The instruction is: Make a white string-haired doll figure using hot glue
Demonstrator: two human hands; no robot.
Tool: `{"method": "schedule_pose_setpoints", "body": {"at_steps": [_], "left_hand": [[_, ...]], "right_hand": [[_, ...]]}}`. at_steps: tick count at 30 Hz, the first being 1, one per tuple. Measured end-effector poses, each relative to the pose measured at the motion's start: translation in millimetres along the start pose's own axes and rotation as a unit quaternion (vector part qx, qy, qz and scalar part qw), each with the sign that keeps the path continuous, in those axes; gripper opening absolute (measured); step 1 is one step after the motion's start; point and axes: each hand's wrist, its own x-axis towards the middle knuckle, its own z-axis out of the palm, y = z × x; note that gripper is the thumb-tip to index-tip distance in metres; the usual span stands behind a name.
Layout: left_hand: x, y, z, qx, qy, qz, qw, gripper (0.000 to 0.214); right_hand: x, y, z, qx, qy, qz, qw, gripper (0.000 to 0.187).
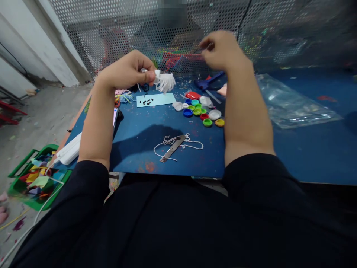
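Note:
My left hand [134, 69] is raised over the back of the table, thumb and fingers pinched on a white yarn tassel [166, 82] whose strands hang to the right. Higher up and to the right is my right hand [221, 50], its fingers curled together in a pinch. Anything between those fingertips is too small or blurred to make out. Below the tassel lies a light blue card [164, 99] with small black pieces [147, 101] on its left part. Nearer me, a metal blade-like strip [173, 148] rests across a loose white string [198, 142].
Bottle caps [187, 112] in several colours cluster right of the card. Behind them lies a blue glue gun [209, 81]. A clear plastic bag [295, 104] spreads at right. Left are a phone [115, 116], a white power strip [69, 149] and a green basket [41, 204] of scraps.

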Motion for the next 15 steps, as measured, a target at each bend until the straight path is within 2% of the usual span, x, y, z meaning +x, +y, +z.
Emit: {"method": "schedule_pose_setpoints", "body": {"at_steps": [1,2,3,5,7,9,12,15], "left_hand": [[-3.9,0.7,1.7,0.005,0.005,0.001,1.000,0.027],[-6.6,0.8,2.0,0.012,0.011,0.002,1.000,0.028],[-7.6,0.3,0.6,0.022,0.016,0.003,1.000,0.029],[-2.4,-2.6,-7.6,0.053,0.012,0.001,0.999,0.031],[11.4,-6.6,-20.9,0.114,-0.037,-0.010,0.993,0.034],[27.7,-9.5,-34.3,0.206,-0.144,-0.034,0.967,0.041],[43.0,-10.0,-45.4,0.287,-0.163,-0.030,0.943,0.043],[44.5,-9.8,-47.9,0.302,-0.155,-0.030,0.940,0.040]], "right_hand": [[-1.5,-18.9,-14.0,0.035,-0.006,-0.021,0.999,0.017],[-6.3,-38.8,-29.6,0.085,0.018,-0.068,0.994,0.019],[-13.8,-58.7,-45.9,0.138,0.027,-0.144,0.980,0.023],[-33.5,-94.3,-75.7,0.209,-0.005,-0.259,0.943,0.030],[-52.2,-121.3,-95.6,0.153,-0.028,-0.301,0.941,0.035],[-64.2,-139.3,-102.8,0.054,-0.054,-0.319,0.945,0.036],[-69.8,-153.6,-96.5,-0.030,-0.064,-0.335,0.939,0.031],[-70.2,-159.8,-84.3,-0.041,-0.057,-0.337,0.939,0.025]]}}
